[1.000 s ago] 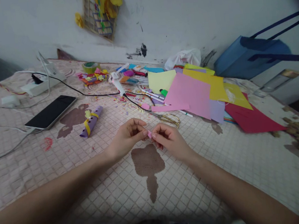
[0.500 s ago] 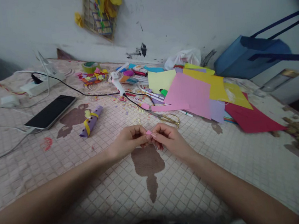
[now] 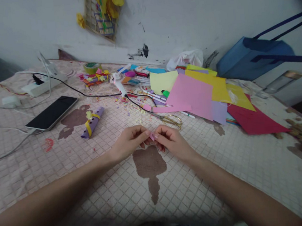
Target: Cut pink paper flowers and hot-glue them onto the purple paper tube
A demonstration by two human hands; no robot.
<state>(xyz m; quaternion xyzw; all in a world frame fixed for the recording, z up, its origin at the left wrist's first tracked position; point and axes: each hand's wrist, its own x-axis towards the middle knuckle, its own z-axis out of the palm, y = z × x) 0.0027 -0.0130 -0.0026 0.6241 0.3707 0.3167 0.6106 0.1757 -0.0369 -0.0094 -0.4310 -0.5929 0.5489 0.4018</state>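
A small piece of pink paper (image 3: 152, 137) is pinched between my two hands, just above the patterned tablecloth. My left hand (image 3: 132, 139) grips its left side between thumb and fingers. On the other side, the thumb and fingertips of my right hand (image 3: 170, 138) close on it too. Fingers cover much of the piece, so its full shape is hidden. Gold-handled scissors (image 3: 173, 120) lie just beyond my right hand. A pink paper strip (image 3: 172, 108) rests behind them. To the left lies a rolled purple paper tube (image 3: 94, 123) with a yellow band and a small yellow flower.
A white glue gun (image 3: 119, 84) with a black cord lies among paper scraps. Coloured sheets (image 3: 192, 94) are piled at right, near a blue bag (image 3: 253, 57) and a glass jar (image 3: 282, 80). A tablet (image 3: 51, 113) and power strip (image 3: 40, 87) sit at left.
The pink paper piece has turned and tipped slightly down between my fingertips, and my left thumb has shifted up over it. Both hands keep nearly the same place.
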